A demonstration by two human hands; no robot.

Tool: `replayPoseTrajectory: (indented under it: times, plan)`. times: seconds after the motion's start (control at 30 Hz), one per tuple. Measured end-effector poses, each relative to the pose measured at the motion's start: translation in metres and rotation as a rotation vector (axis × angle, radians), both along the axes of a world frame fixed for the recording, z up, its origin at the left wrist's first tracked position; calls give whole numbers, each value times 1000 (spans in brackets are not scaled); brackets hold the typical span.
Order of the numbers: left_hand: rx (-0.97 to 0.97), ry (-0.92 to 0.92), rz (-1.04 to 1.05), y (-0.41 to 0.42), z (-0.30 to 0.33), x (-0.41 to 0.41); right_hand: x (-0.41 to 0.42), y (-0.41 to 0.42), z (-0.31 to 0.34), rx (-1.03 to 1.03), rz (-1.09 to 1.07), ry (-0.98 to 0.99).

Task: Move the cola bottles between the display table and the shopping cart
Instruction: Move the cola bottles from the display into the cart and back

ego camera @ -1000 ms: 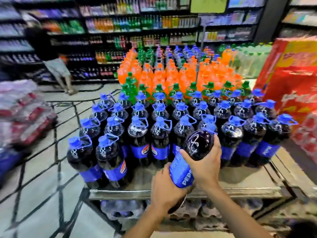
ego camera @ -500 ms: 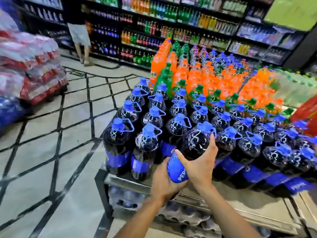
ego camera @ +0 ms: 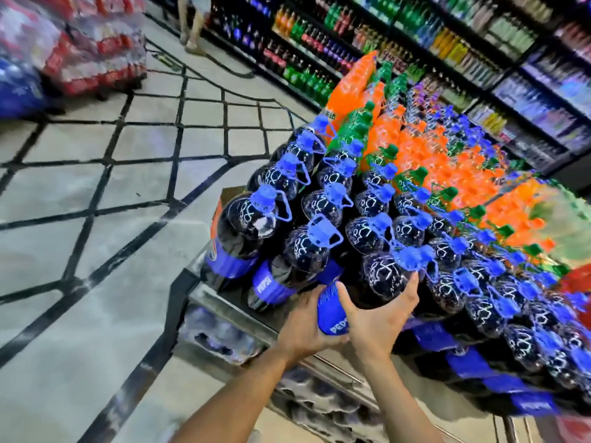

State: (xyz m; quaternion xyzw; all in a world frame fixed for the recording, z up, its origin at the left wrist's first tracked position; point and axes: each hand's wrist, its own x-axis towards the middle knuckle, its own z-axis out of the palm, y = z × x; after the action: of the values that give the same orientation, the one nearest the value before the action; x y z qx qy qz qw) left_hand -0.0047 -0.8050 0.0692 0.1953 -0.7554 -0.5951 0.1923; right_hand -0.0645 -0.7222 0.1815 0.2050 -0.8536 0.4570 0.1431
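Observation:
I hold one large cola bottle (ego camera: 380,279) with a blue cap and blue label, tilted away from me over the front edge of the display table (ego camera: 224,305). My left hand (ego camera: 307,327) cups its lower part from the left. My right hand (ego camera: 380,318) wraps its body from the right, thumb on the label. Several more cola bottles (ego camera: 307,251) stand in rows on the table just beyond. No shopping cart is in view.
Orange and green soda bottles (ego camera: 422,151) fill the table behind the cola. Wrapped bottle packs (ego camera: 220,334) lie under the table. Stacked red packs (ego camera: 96,43) stand far left. Drink shelves (ego camera: 415,52) line the back, where a person's legs (ego camera: 192,24) show. Tiled floor (ego camera: 96,219) spreads left.
The view has swung left and tilted, so the table now sits at the right. Both hands keep hold of the same bottle, which has moved toward the table's left front corner.

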Motion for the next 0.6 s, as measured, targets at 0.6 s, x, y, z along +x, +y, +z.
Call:
replayPoseTrajectory:
  times: [0.6]
  plan:
    - [-144, 18, 271, 18, -25, 11, 16, -15, -30, 38, 62, 43]
